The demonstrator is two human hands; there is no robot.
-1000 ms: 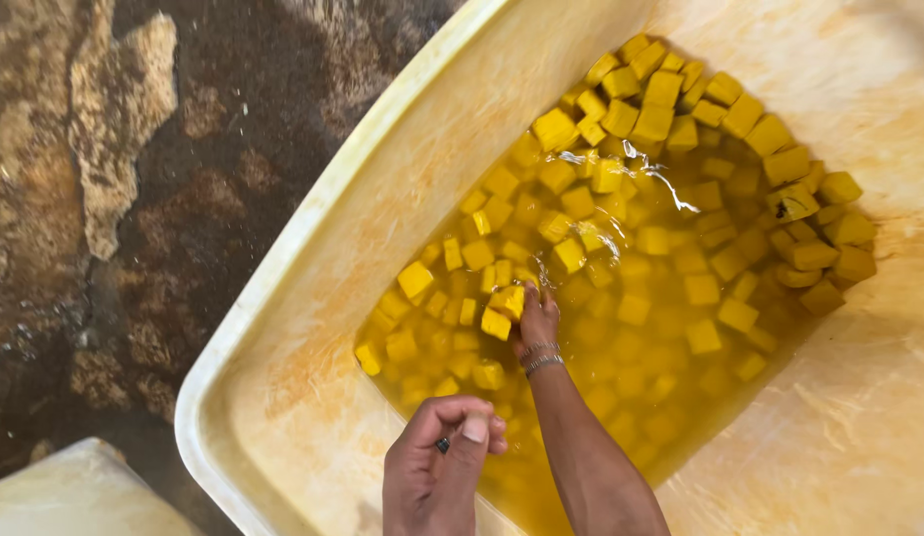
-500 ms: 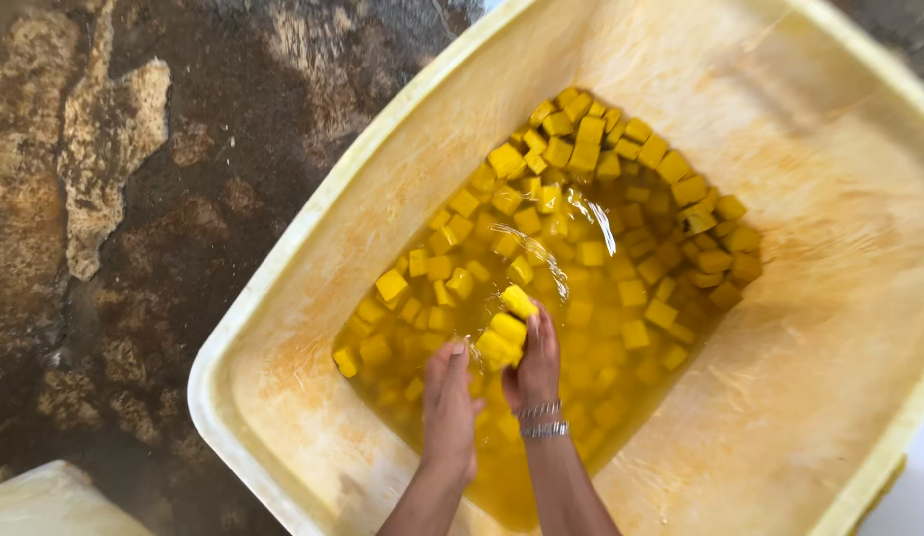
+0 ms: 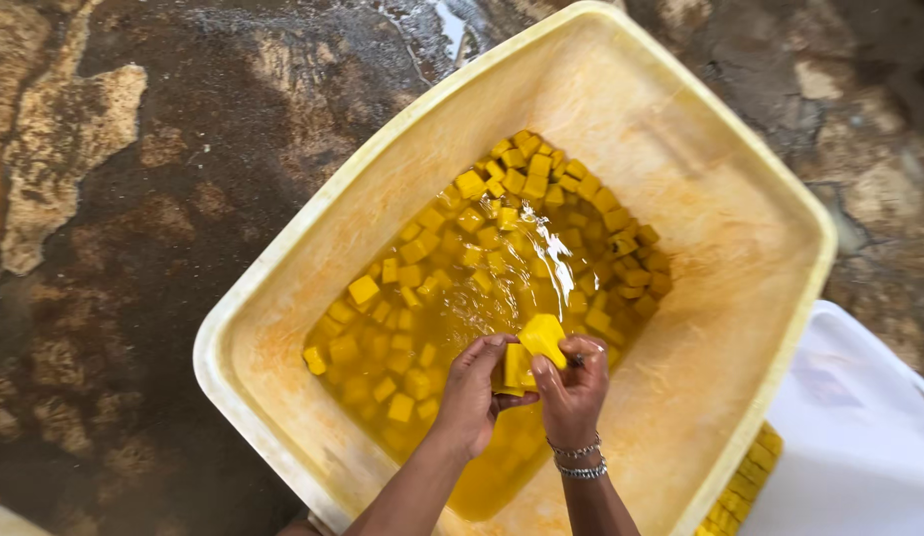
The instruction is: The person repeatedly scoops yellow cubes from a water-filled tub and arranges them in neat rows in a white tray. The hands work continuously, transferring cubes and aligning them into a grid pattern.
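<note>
Between our hands: yellow cubes (image 3: 534, 349), pinched by left hand (image 3: 472, 392) and right hand (image 3: 573, 389)
Risk: we judge wet cubes may slip; splash into tub (image 3: 283, 298) below

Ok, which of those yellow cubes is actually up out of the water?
The yellow cube pinched in the right hand, beside the left hand; the rest lie in the tub.

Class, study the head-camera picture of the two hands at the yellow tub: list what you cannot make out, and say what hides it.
1. Head view: the underside of the yellow blocks, covered by the left hand and right hand.
2. The tub floor, blurred by cloudy yellow water and glare.
3. The stacked yellow cubes outside, mostly hidden by the tub rim and white sheet.
4. Both forearms, cut off by the bottom edge.
</note>
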